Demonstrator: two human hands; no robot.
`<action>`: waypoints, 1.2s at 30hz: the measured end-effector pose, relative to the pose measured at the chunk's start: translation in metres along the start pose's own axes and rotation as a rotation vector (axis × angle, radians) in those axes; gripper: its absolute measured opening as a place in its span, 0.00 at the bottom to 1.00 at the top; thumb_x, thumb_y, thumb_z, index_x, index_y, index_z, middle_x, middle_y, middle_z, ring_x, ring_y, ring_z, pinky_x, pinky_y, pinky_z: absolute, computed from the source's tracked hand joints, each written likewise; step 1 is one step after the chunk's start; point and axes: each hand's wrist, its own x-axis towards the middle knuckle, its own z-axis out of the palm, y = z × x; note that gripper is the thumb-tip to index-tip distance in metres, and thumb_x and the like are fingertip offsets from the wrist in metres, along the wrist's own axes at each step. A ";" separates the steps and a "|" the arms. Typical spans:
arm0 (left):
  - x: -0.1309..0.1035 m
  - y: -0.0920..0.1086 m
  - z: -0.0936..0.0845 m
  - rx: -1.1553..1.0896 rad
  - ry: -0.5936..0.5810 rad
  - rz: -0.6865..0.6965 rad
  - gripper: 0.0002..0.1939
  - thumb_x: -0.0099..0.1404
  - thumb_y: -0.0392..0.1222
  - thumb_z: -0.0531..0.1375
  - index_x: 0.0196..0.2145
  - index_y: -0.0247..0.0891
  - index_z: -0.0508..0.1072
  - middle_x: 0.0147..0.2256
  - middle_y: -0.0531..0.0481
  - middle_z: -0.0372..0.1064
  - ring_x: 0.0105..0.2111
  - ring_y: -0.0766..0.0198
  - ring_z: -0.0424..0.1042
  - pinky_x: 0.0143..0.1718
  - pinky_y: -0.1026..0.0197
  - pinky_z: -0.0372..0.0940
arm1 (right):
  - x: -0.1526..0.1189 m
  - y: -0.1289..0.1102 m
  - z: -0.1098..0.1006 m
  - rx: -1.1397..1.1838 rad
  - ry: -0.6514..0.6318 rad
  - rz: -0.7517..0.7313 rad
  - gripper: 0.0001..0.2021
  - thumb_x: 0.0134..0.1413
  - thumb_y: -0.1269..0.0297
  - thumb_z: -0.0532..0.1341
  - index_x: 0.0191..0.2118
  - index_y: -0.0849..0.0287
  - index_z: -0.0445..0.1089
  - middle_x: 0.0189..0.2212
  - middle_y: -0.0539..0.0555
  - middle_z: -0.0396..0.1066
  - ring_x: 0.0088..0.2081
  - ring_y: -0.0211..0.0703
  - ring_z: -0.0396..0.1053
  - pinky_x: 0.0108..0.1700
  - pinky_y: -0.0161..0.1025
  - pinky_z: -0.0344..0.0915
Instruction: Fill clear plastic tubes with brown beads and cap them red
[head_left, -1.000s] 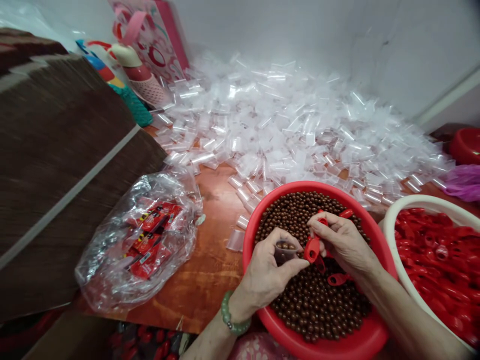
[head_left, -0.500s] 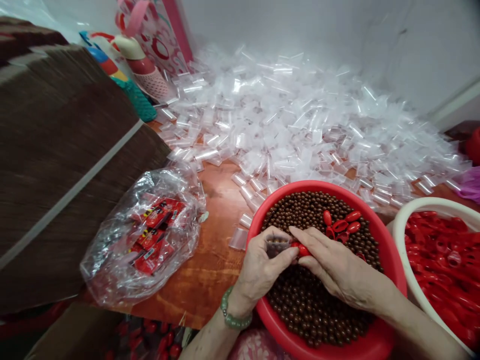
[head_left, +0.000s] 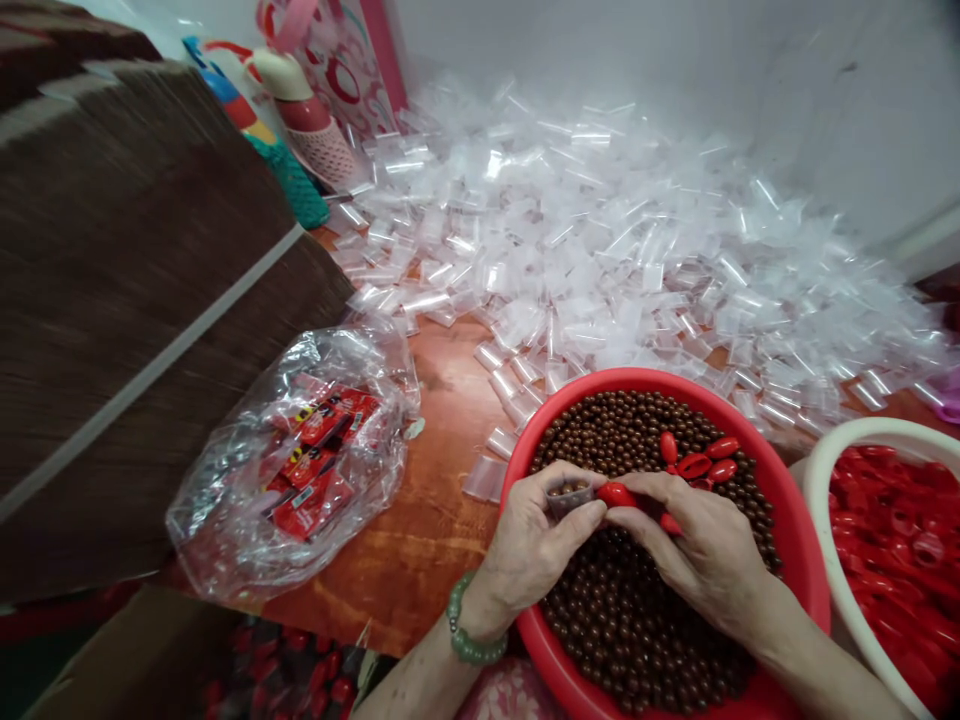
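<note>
Over a red basin (head_left: 814, 570) full of small brown balls (head_left: 637, 635), my left hand (head_left: 525, 545) pinches a short clear plastic sleeve (head_left: 571, 500) with a few brown balls inside. My right hand (head_left: 705, 545) has its fingers and thumb around a shiny red plastic piece (head_left: 616, 494) at the sleeve's right end. How far the piece sits in the sleeve is hidden. Another bit of red shows beneath the right fingers. Several loose red pieces (head_left: 694, 466) lie on the balls just behind that hand. A green bead bracelet circles the left wrist.
Clear sleeves (head_left: 570, 230) are heaped along the wall. At right stands a white tub (head_left: 817, 480) of red parts. A clear bag (head_left: 217, 520) with red packets lies left, beside a strapped brown stack (head_left: 135, 330). Bottles (head_left: 322, 140) stand behind it.
My right hand has opened slightly away from the sleeve, so more of the red piece shows. The left hand still holds the sleeve. The whole view has shifted a little.
</note>
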 end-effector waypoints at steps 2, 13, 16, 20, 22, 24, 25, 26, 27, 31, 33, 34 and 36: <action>0.001 -0.001 0.001 -0.006 0.003 0.002 0.11 0.61 0.42 0.64 0.40 0.34 0.75 0.34 0.49 0.73 0.34 0.65 0.70 0.39 0.63 0.64 | -0.002 0.001 0.004 -0.049 0.003 -0.042 0.05 0.66 0.68 0.56 0.46 0.58 0.65 0.35 0.55 0.76 0.35 0.41 0.76 0.39 0.34 0.74; 0.003 -0.001 0.004 -0.003 -0.114 -0.010 0.09 0.61 0.43 0.63 0.36 0.33 0.75 0.30 0.51 0.69 0.31 0.65 0.67 0.36 0.64 0.62 | 0.017 0.000 -0.012 0.180 0.058 0.129 0.07 0.63 0.68 0.59 0.46 0.53 0.66 0.35 0.51 0.74 0.35 0.40 0.74 0.39 0.37 0.71; 0.002 0.000 0.005 -0.057 -0.170 -0.008 0.09 0.62 0.44 0.63 0.35 0.34 0.76 0.31 0.51 0.70 0.32 0.64 0.67 0.39 0.63 0.63 | 0.026 -0.008 -0.006 0.243 -0.003 0.018 0.07 0.63 0.71 0.58 0.44 0.55 0.67 0.34 0.52 0.74 0.34 0.40 0.72 0.39 0.37 0.71; 0.002 0.001 0.005 -0.051 -0.211 0.006 0.09 0.62 0.44 0.64 0.32 0.35 0.76 0.31 0.52 0.71 0.33 0.63 0.68 0.40 0.63 0.63 | 0.027 -0.011 -0.002 0.227 -0.042 -0.035 0.07 0.63 0.73 0.58 0.43 0.55 0.67 0.35 0.53 0.75 0.36 0.41 0.73 0.39 0.38 0.71; 0.002 0.001 0.004 -0.019 -0.200 -0.015 0.11 0.60 0.46 0.65 0.31 0.34 0.76 0.28 0.52 0.70 0.32 0.62 0.68 0.38 0.63 0.64 | 0.026 -0.010 -0.003 0.217 -0.067 -0.042 0.06 0.63 0.73 0.58 0.43 0.55 0.67 0.35 0.53 0.74 0.36 0.42 0.73 0.40 0.39 0.71; 0.003 0.001 0.003 -0.003 -0.197 -0.046 0.13 0.59 0.48 0.66 0.29 0.34 0.76 0.26 0.52 0.69 0.31 0.61 0.68 0.37 0.62 0.65 | 0.025 -0.009 -0.006 0.217 -0.103 -0.048 0.07 0.63 0.74 0.58 0.43 0.56 0.67 0.35 0.53 0.74 0.36 0.41 0.73 0.40 0.38 0.71; 0.003 0.001 0.003 -0.005 -0.202 -0.059 0.14 0.59 0.49 0.66 0.28 0.34 0.76 0.25 0.52 0.68 0.31 0.61 0.68 0.37 0.62 0.65 | 0.025 -0.009 -0.007 0.213 -0.120 -0.052 0.07 0.63 0.74 0.58 0.43 0.56 0.67 0.35 0.52 0.74 0.36 0.41 0.72 0.40 0.38 0.71; 0.003 0.001 0.003 -0.013 -0.210 -0.065 0.14 0.58 0.50 0.66 0.28 0.34 0.76 0.24 0.52 0.68 0.31 0.61 0.68 0.37 0.62 0.65 | 0.025 -0.009 -0.009 0.206 -0.135 -0.060 0.08 0.63 0.75 0.58 0.44 0.56 0.67 0.35 0.52 0.74 0.36 0.40 0.72 0.40 0.37 0.70; 0.003 0.001 0.003 -0.026 -0.221 -0.065 0.15 0.58 0.51 0.67 0.28 0.35 0.77 0.24 0.52 0.68 0.31 0.61 0.69 0.37 0.62 0.65 | 0.024 -0.009 -0.010 0.191 -0.146 -0.074 0.09 0.63 0.75 0.58 0.45 0.56 0.66 0.36 0.52 0.74 0.37 0.40 0.72 0.40 0.36 0.70; 0.005 0.001 0.004 -0.136 -0.271 -0.029 0.17 0.58 0.54 0.67 0.33 0.36 0.79 0.29 0.51 0.71 0.33 0.61 0.69 0.43 0.60 0.65 | 0.021 -0.013 -0.010 0.035 -0.181 -0.184 0.14 0.65 0.66 0.58 0.54 0.61 0.62 0.43 0.60 0.74 0.44 0.46 0.72 0.46 0.42 0.71; 0.006 0.002 0.004 -0.195 -0.274 -0.068 0.21 0.56 0.59 0.67 0.32 0.35 0.79 0.27 0.51 0.70 0.29 0.64 0.67 0.38 0.62 0.65 | 0.019 -0.015 -0.005 -0.064 -0.207 -0.211 0.26 0.63 0.54 0.59 0.59 0.65 0.58 0.46 0.66 0.73 0.48 0.54 0.71 0.48 0.50 0.72; 0.006 0.002 0.005 -0.216 -0.268 -0.100 0.23 0.55 0.61 0.67 0.30 0.34 0.79 0.25 0.52 0.68 0.27 0.65 0.65 0.34 0.63 0.64 | 0.018 -0.016 -0.002 -0.112 -0.209 -0.212 0.30 0.61 0.50 0.60 0.60 0.67 0.56 0.46 0.68 0.73 0.48 0.57 0.70 0.48 0.53 0.71; 0.006 0.002 0.005 -0.244 -0.258 -0.146 0.25 0.52 0.63 0.67 0.27 0.34 0.78 0.22 0.53 0.65 0.24 0.67 0.62 0.31 0.64 0.63 | 0.015 -0.018 0.007 -0.210 -0.173 -0.211 0.32 0.61 0.54 0.60 0.63 0.70 0.52 0.47 0.70 0.72 0.48 0.61 0.70 0.48 0.58 0.70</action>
